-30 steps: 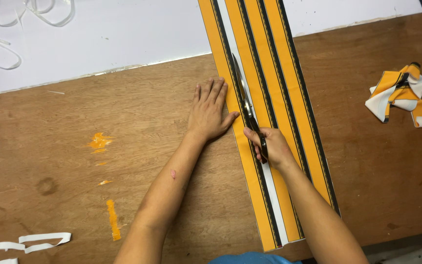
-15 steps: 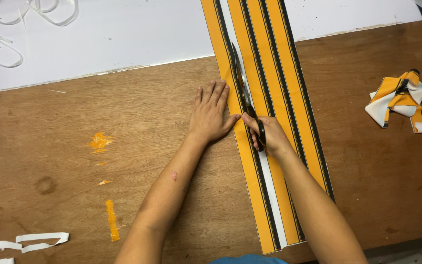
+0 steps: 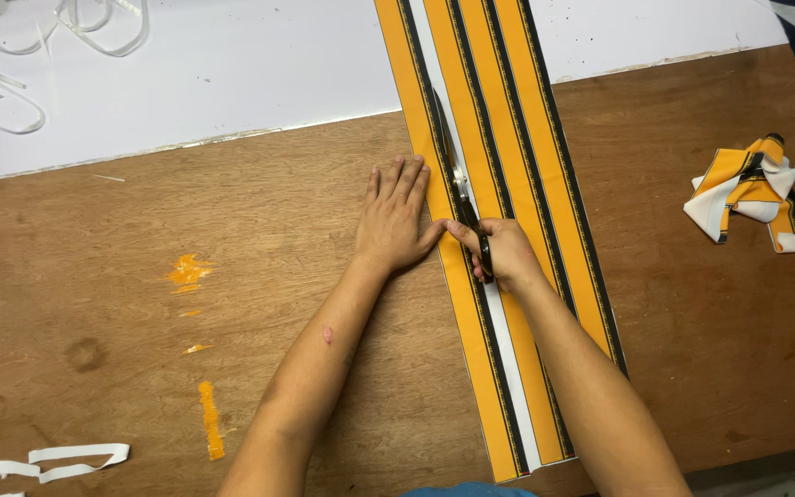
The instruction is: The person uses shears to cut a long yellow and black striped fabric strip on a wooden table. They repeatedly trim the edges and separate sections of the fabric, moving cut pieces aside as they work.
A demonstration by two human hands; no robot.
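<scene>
Head view, looking straight down on a brown wooden table [image 3: 140,276]. Long orange sheet [image 3: 526,138] with black stripes and a white band, laid lengthwise from the far edge to the near edge. Right hand [image 3: 503,253] closed around dark scissors [image 3: 457,184] — grip clamped on the handles, blades pointing away along the white band, lying on the sheet just ahead of the knuckles. Whether the blades are open or together: cannot tell. Left hand [image 3: 396,216] flat, palm down, fingers spread and apart, holding nothing; fingertips overlapping the left orange edge of the sheet, thumb just beside the right hand. Sheet therefore under both hands, with the cut line between them.

Elsewhere: white board [image 3: 232,74] covering the far part of the table, loose white strips [image 3: 11,55] on it at far left. Crumpled orange-and-white scraps [image 3: 747,189] at right, well apart. Orange paint smears [image 3: 190,271] left of the forearm. More white strips [image 3: 57,457] at the near left corner.
</scene>
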